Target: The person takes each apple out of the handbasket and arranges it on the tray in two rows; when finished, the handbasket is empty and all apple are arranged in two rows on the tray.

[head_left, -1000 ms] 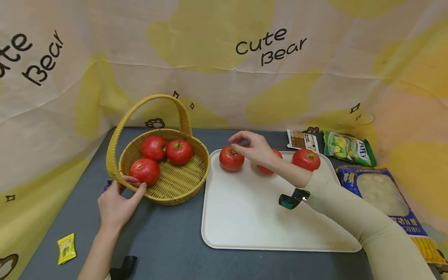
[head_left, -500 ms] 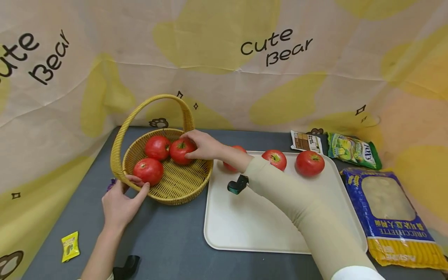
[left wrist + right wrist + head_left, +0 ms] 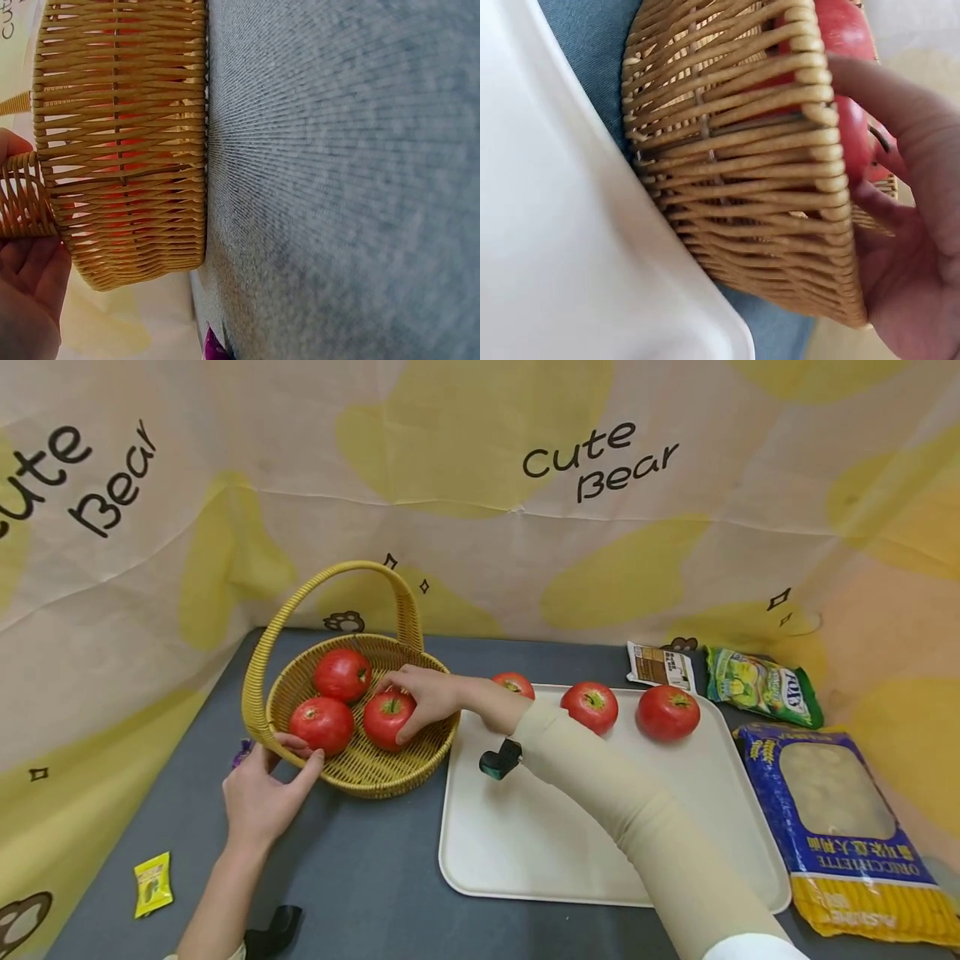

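A yellow wicker basket (image 3: 390, 777) with an arched handle holds three red tomatoes. My left hand (image 3: 258, 797) grips it at the left, fingers and thumb around the foot of the handle (image 3: 22, 199), as the left wrist view shows. Inside the basket, my right hand (image 3: 431, 695) holds the rightmost tomato (image 3: 384, 722), fingers over its top and thumb along its near side. Just left of that one are the front tomato (image 3: 321, 727) and the back tomato (image 3: 342, 674). In the right wrist view, the basket wall (image 3: 765, 165) partly hides the held tomato.
A white tray (image 3: 547, 827) lies right of the basket, with a left tomato (image 3: 513, 684), middle tomato (image 3: 590, 706) and right tomato (image 3: 667, 713) along its far side. Beyond are a brown-and-white packet (image 3: 660, 667), green snack bag (image 3: 761, 685) and pasta bag (image 3: 847, 835). A yellow sachet (image 3: 153, 885) lies front left.
My right hand has gone left from above the tray into the basket, taken hold of the rightmost tomato there and shifted it slightly toward me. My left hand keeps its grip.
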### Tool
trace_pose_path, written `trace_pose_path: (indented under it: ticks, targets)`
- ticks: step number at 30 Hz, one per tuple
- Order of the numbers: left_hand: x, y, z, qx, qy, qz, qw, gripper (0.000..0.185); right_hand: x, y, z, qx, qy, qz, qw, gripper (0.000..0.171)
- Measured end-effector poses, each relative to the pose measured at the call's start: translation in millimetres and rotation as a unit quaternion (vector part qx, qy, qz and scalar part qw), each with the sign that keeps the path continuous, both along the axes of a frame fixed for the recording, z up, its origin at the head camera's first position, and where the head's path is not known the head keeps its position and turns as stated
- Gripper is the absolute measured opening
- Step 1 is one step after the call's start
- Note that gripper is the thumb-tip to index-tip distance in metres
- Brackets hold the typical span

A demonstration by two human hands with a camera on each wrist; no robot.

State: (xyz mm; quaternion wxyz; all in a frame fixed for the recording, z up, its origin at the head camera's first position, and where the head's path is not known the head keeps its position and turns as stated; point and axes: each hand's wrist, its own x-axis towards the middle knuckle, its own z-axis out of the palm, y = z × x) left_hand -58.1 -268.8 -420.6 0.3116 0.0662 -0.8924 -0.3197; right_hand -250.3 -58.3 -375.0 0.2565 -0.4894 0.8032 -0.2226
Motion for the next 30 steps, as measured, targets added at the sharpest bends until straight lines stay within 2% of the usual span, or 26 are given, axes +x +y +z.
trace_pose_path:
  ticks: [6, 15, 19, 22, 25, 30]
  targets:
    - [0.4, -0.1, 0.7, 0.007, 0.0, -0.004, 1.0, 0.024, 6.9, -4.5, -6.9, -0.006, -0.047, 0.039, 0.998, 0.087]
    - [0.5, 0.6, 0.3, 0.009, 0.003, -0.003, 0.9999, 0.024, 18.4, -9.2, -14.6, -0.037, -0.026, 0.034, 0.998, 0.083]
    - [-0.4, 2.0, 0.4, 0.012, 0.001, -0.005, 0.9999, 0.024, 22.0, -0.3, -11.8, -0.08, -0.023, 0.022, 0.996, 0.083]
    - [-0.2, 2.4, 0.6, 0.011, 0.003, -0.004, 0.9999, 0.024, 29.6, 12.4, -8.0, -0.133, -0.034, -0.001, 0.991, 0.083]
    - [-0.1, 2.4, 0.9, 0.008, 0.004, 0.0, 1.0, 0.024, 41.2, 29.7, -3.4, -0.176, -0.057, -0.047, 0.982, 0.082]
    - [0.5, 2.6, 1.3, 0.01, 0.003, 0.004, 0.9999, 0.024, 64.1, 64.3, 4.9, -0.221, -0.114, -0.153, 0.956, 0.083]
